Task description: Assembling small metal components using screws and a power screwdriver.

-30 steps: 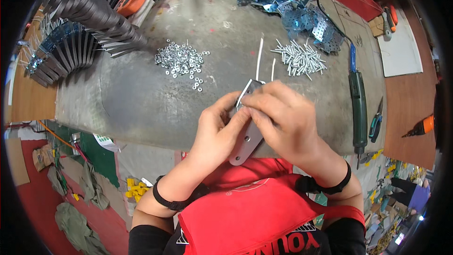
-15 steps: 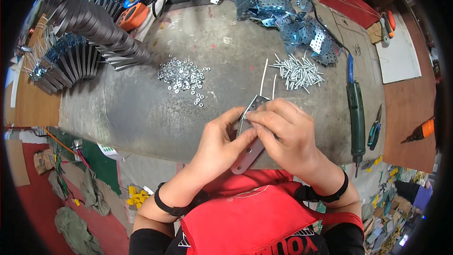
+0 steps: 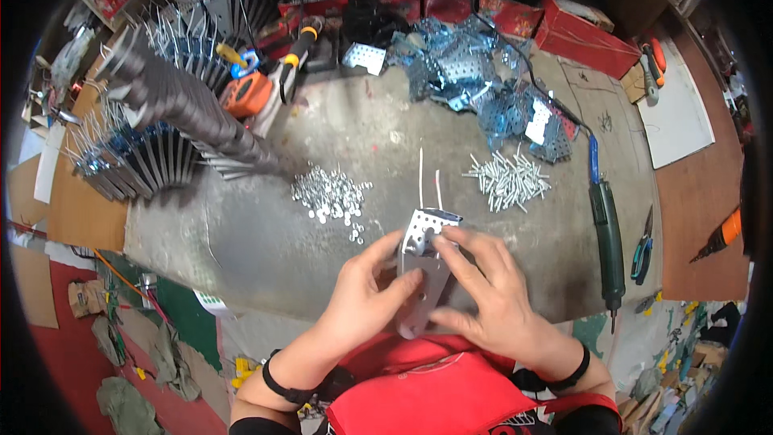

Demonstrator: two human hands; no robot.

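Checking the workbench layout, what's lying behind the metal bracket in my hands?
Behind the perforated metal bracket, held by left hand and right hand, lie two thin white rods, flanked by nuts and bolts. The bench under the bracket is covered.

The person wears a red short-sleeved shirt (image 3: 435,403) at the lower centre of the frame, black undersleeves at its lower edge, and a thin black band (image 3: 283,385) on each wrist; both hands are bare.
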